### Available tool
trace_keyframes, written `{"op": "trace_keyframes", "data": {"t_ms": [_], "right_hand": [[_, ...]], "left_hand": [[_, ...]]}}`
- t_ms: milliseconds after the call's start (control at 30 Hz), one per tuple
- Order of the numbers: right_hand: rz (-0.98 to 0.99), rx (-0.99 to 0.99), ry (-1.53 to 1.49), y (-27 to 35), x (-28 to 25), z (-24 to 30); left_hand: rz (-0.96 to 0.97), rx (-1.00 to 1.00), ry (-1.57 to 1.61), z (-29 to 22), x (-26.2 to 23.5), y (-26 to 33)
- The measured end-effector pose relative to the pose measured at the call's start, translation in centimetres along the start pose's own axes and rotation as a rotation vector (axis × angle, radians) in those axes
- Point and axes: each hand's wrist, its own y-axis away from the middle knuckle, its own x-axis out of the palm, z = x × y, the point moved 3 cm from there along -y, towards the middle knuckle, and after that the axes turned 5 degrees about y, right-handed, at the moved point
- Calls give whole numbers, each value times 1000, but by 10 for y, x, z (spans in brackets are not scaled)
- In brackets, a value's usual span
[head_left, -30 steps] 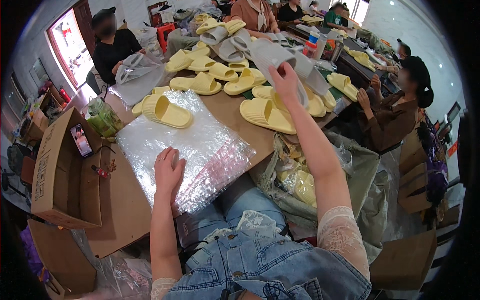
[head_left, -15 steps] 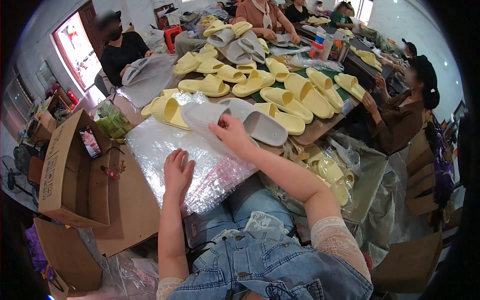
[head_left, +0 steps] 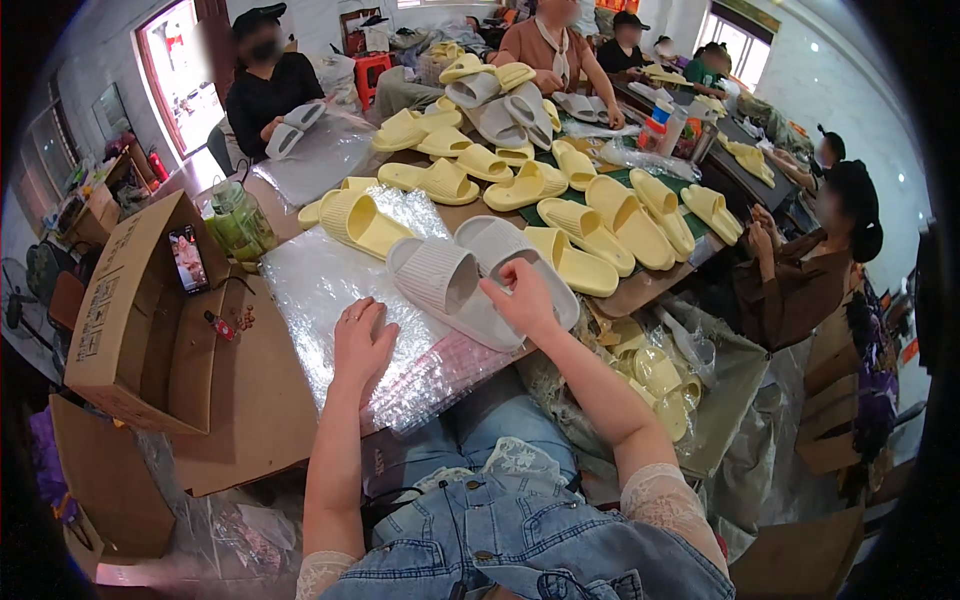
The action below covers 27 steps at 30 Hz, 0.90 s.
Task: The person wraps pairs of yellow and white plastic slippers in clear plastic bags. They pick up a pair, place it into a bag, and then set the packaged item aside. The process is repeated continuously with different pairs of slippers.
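My right hand (head_left: 525, 301) is closed, its fingers curled at the inner edge of a light grey slipper (head_left: 432, 270) with a ribbed strap. That slipper rests on a stack of clear plastic bags (head_left: 320, 275). A matching grey slipper (head_left: 492, 237) lies just beyond it, partly covered by the same hand. My left hand (head_left: 362, 343) lies on the bags with fingers stretched out and nothing in it. Close behind the grey pair is a yellow slipper (head_left: 360, 222), and many more yellow slippers (head_left: 575, 230) spread over the table.
An open cardboard box (head_left: 130, 310) with a phone (head_left: 187, 258) inside stands at left, near a green jar (head_left: 240, 222). At right, a bin (head_left: 735, 400) holds bagged yellow slippers (head_left: 660, 375). Co-workers sit around the table; one at far left holds grey slippers (head_left: 290, 130).
The near grey slipper has moved right and toward me with my right hand, and settled beside its match. My left hand has spread its fingers on the bags. The view has shifted slightly.
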Motion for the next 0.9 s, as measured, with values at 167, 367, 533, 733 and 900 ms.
{"op": "trace_keyframes", "data": {"t_ms": [167, 367, 533, 733, 900], "right_hand": [[18, -80, 294, -25, 13, -9], [41, -170, 122, -62, 24, 27], [31, -301, 145, -73, 63, -8], [145, -142, 366, -97, 75, 3], [101, -180, 312, -104, 84, 4]], "left_hand": [[-5, -2, 9, 0, 0, 0], [-3, 8, -5, 3, -2, 2], [30, 1, 4, 5, 5, 0], [10, 7, 2, 3, -1, 1], [22, 22, 0, 2, -2, 0]]}}
